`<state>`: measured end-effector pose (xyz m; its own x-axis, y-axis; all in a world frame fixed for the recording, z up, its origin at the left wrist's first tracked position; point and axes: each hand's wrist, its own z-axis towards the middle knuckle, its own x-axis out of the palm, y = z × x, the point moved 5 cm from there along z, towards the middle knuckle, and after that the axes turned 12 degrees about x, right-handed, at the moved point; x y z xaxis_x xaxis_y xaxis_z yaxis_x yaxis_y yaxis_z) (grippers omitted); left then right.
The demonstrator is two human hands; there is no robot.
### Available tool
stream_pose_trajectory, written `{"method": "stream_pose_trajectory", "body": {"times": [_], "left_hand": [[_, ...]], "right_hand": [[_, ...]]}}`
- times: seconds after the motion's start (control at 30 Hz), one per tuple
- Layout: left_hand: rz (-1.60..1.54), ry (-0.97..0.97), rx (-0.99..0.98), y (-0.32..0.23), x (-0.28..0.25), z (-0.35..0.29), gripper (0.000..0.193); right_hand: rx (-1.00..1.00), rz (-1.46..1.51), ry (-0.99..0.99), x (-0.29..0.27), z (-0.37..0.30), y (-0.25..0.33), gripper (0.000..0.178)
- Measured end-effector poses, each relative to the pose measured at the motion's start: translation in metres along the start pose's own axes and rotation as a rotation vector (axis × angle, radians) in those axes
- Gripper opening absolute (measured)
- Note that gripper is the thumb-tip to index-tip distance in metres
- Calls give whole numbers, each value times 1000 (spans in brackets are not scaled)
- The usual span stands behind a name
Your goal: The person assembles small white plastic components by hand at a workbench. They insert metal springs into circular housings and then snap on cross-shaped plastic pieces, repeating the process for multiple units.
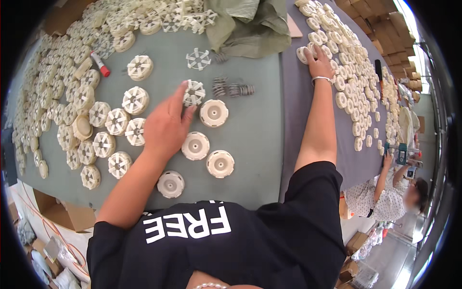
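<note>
My left hand is over the green table, with its thumb and forefinger closed on the edge of a white spoked plastic disc. Just below that disc lie round cream plastic caps with a centre hole, such as the nearest cap. Coiled metal springs lie to its right, and another spoked disc lies beyond. Out to the right, my right hand reaches to the near-left edge of a spread of cream plastic rings. Its fingers curl around a ring, partly covering it.
Assembled spoked wheels and a large heap of similar parts cover the table's left side. A red-capped marker lies among them. A green plastic bag sits at the back. At the far right, a person works beside a green device.
</note>
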<state>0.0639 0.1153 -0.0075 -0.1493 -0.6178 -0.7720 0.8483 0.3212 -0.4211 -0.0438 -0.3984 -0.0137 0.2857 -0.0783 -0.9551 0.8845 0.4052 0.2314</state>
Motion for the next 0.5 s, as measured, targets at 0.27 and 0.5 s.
{"method": "stream_pose_trajectory", "body": {"times": [0.27,0.5], "left_hand": [[-241,175,-87,-19,-16,-33,38],[-1483,218,-563,-17,-37,-74,49]], "right_hand": [[-394,163,171,-6,-115,20,72],[-728,364,125,-88,-310,73,55]]}}
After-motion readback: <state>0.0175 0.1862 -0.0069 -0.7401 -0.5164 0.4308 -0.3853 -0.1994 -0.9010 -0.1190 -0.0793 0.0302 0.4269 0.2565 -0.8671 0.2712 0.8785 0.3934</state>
